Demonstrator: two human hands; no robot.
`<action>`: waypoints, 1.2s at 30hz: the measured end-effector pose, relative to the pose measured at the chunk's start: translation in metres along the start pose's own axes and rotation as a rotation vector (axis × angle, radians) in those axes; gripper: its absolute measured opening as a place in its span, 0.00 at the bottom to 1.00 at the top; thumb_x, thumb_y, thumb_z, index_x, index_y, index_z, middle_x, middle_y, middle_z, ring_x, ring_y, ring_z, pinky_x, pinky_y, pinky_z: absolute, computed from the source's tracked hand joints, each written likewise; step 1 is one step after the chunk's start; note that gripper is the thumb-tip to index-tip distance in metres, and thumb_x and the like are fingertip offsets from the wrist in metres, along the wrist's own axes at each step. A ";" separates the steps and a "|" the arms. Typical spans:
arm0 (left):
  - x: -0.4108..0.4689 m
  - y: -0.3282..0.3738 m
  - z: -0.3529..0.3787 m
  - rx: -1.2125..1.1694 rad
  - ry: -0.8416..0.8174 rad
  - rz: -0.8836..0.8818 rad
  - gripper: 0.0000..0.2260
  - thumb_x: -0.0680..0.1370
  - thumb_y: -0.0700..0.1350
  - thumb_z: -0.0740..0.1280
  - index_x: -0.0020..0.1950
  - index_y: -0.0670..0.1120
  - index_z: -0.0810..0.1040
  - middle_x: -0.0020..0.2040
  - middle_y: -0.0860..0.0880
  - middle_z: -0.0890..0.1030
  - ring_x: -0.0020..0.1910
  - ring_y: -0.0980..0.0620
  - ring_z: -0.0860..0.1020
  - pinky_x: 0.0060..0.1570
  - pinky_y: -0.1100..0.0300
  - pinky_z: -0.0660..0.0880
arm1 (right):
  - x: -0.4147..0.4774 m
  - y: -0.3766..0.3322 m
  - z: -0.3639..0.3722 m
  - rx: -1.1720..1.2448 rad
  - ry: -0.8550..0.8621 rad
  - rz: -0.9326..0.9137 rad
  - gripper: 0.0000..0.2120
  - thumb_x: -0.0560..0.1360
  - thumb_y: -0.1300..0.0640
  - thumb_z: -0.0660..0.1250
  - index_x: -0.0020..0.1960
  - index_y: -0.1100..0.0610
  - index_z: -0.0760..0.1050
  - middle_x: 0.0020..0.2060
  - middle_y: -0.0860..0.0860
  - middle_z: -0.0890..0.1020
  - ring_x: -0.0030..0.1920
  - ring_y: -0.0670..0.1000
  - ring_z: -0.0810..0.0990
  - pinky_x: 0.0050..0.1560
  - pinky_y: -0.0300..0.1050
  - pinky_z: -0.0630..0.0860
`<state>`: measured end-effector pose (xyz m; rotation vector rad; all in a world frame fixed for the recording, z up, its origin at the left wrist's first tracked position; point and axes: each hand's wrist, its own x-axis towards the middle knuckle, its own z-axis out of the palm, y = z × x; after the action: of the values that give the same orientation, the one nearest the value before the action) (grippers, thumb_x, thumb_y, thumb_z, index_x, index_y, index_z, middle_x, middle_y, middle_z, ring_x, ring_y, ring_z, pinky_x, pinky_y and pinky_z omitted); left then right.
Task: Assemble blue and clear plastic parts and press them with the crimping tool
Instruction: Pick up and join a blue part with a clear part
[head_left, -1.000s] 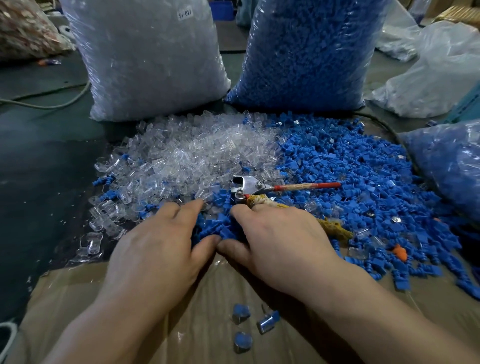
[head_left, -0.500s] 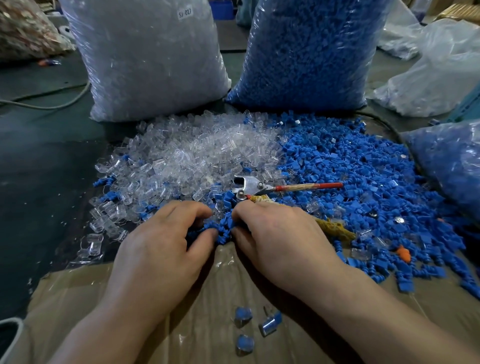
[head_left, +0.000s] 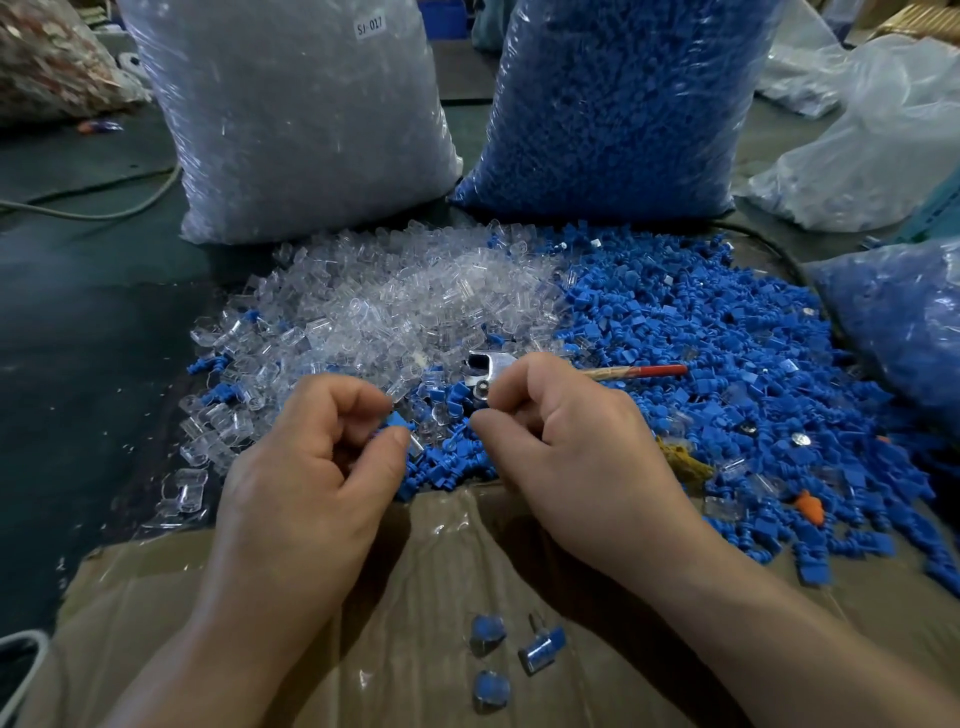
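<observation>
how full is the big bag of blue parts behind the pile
Full: the bag of blue parts stands upright and bulges with blue pieces right up to the picture's top edge.

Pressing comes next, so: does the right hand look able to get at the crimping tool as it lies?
Probably yes: the crimping tool lies atop the pile just beyond the right hand, with nothing covering it.

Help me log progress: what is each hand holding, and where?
Left hand pinches a blue part by one edge, thumb against forefinger. Right hand: fingers curled; any hold there cannot be told.
</observation>
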<state>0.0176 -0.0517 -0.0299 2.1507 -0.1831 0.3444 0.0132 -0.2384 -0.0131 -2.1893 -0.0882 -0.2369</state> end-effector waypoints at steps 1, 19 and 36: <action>0.000 0.001 -0.001 -0.002 -0.016 0.007 0.07 0.75 0.54 0.68 0.51 0.64 0.75 0.40 0.59 0.81 0.36 0.60 0.80 0.34 0.61 0.76 | 0.000 0.000 -0.001 0.033 -0.029 0.013 0.03 0.77 0.49 0.67 0.47 0.45 0.73 0.32 0.46 0.80 0.29 0.44 0.75 0.34 0.39 0.72; 0.006 0.006 -0.004 0.320 -0.050 0.110 0.17 0.75 0.49 0.70 0.63 0.58 0.78 0.54 0.65 0.75 0.46 0.59 0.78 0.46 0.61 0.72 | -0.004 -0.002 -0.002 -0.173 -0.071 -0.108 0.03 0.79 0.50 0.64 0.52 0.46 0.75 0.33 0.42 0.78 0.37 0.42 0.75 0.36 0.36 0.69; 0.008 0.004 0.000 0.569 -0.199 0.238 0.10 0.72 0.48 0.75 0.53 0.53 0.85 0.48 0.56 0.83 0.47 0.51 0.78 0.46 0.60 0.68 | -0.008 -0.011 0.005 -0.187 -0.191 -0.087 0.04 0.83 0.47 0.54 0.49 0.43 0.63 0.36 0.43 0.77 0.39 0.43 0.75 0.40 0.49 0.72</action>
<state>0.0241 -0.0536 -0.0247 2.7353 -0.5074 0.3465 0.0039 -0.2282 -0.0088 -2.3933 -0.2783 -0.0869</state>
